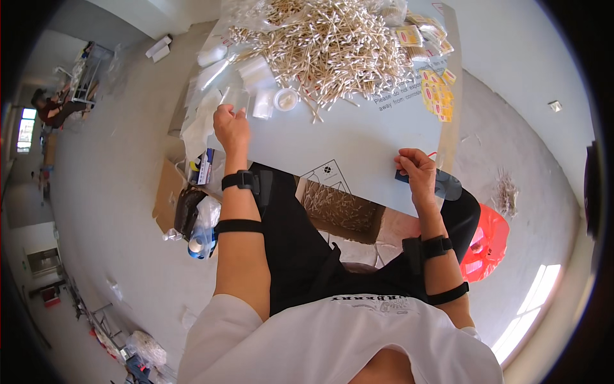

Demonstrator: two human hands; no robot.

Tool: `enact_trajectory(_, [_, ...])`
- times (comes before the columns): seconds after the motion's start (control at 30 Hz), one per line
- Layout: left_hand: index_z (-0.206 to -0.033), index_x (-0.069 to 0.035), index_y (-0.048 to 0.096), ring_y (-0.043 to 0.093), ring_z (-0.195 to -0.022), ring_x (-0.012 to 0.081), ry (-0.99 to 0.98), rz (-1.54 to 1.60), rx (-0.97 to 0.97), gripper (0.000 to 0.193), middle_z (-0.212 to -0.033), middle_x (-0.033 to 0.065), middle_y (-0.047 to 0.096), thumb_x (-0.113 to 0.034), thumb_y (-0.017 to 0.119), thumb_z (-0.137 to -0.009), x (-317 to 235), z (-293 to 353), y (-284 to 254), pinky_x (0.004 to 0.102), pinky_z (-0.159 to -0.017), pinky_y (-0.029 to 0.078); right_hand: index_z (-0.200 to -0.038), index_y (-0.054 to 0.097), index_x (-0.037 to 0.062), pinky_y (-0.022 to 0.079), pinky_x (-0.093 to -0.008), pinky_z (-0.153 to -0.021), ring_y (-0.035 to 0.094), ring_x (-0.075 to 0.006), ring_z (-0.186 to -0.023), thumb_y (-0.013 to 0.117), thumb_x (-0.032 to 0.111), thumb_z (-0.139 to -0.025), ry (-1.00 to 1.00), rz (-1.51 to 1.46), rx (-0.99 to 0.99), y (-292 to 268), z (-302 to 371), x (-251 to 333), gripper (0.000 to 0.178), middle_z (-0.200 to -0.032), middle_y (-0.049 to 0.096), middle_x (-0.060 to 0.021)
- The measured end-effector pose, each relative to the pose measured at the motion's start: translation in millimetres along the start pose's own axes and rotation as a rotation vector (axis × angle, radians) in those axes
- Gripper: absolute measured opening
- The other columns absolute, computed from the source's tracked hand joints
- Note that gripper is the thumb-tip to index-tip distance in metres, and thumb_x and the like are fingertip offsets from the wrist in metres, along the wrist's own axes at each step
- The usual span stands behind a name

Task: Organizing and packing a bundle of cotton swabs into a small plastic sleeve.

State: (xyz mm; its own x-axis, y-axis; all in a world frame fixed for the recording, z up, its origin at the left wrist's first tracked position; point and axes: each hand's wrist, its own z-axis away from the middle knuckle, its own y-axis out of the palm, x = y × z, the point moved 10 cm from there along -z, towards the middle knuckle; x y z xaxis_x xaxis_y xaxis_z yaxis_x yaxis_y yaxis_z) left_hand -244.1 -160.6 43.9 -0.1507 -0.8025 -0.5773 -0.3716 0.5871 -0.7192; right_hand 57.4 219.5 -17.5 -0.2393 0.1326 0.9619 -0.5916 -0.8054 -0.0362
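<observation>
While the left hand (pixel 231 125) is at the far left part of the table (pixel 384 137), its fingertips against or just beside thin clear plastic, the right hand (pixel 417 168) hangs well apart from it over the near right edge, thumb and fingers curled close together; whether either one grips anything, I cannot tell. Several pieces of writing show: black lettering (pixel 400 89) runs in two slanting lines across the pale grey sheet covering the table, partly hidden by the pile, and a black symbol of a circle with a cross is printed near the front edge. Yellow labels (pixel 437 96) with small red-and-white marks lie in a cluster on the right, their text too small to make out, and similar yellow shows on the filled packets (pixel 410 36) above them. Dark letters cross the white shirt (pixel 369 299), upside down. The cotton swabs (pixel 332 54), pale sticks with white tips, form a broad, tangled heap over the far middle of the table, pointing every way, a few strays at its near side. Clear plastic sleeves (pixel 256 73), glossy and flattened, lie left of the heap, beside a small round container (pixel 286 99) with a white rim.
</observation>
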Motion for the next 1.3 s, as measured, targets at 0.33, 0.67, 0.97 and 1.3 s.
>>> enact_trajectory(0.33, [-0.076, 0.0, 0.062, 0.057, -0.061, 0.0241, -0.079, 0.262, 0.147, 0.016, -0.068, 0.0119, 0.062, -0.012, 0.072, -0.079, 48, -11, 15, 0.037, -0.064, 0.048, -0.105, 0.067, 0.0009, 0.048, -0.0204, -0.064, 0.062, -0.0071, -0.072, 0.059, 0.003, -0.092, -0.022, -0.055, 0.006, 3, -2, 0, 0.015, -0.087, 0.07, -0.0037])
enact_trajectory(0.67, [-0.075, -0.003, 0.055, 0.057, -0.073, 0.0252, 0.612, 0.386, 0.114, 0.015, -0.079, 0.0109, 0.059, 0.008, 0.063, -0.069, -132, 55, -59, 0.0349, -0.067, 0.048, -0.107, 0.064, -0.0058, 0.054, -0.026, -0.071, 0.067, -0.0153, -0.079, 0.061, 0.035, -0.096, 0.273, -0.196, 0.173, 43, 30, 14, 0.042, -0.091, 0.071, -0.0121])
enact_trajectory(0.97, [-0.073, -0.005, 0.054, 0.055, -0.084, 0.0254, 1.186, 0.139, 0.367, 0.007, -0.085, 0.01, 0.057, -0.007, 0.06, -0.072, -247, 216, -48, 0.0366, -0.07, 0.049, -0.125, 0.056, -0.0031, 0.051, -0.0304, -0.087, 0.064, -0.0153, -0.096, 0.066, 0.019, -0.094, 0.267, -0.666, 0.378, 113, 52, 43, 0.04, -0.107, 0.067, -0.0092])
enact_trajectory(1.3, [-0.093, 0.001, 0.056, 0.056, -0.077, 0.0227, 0.503, 0.567, 0.507, 0.025, -0.087, 0.01, 0.058, -0.004, 0.073, -0.076, -209, 187, -35, 0.0313, -0.07, 0.048, -0.105, 0.064, -0.0023, 0.053, -0.0269, -0.07, 0.064, -0.0138, -0.075, 0.056, 0.001, -0.092, 0.198, -0.712, 0.059, 75, 50, 26, 0.015, -0.093, 0.071, -0.014])
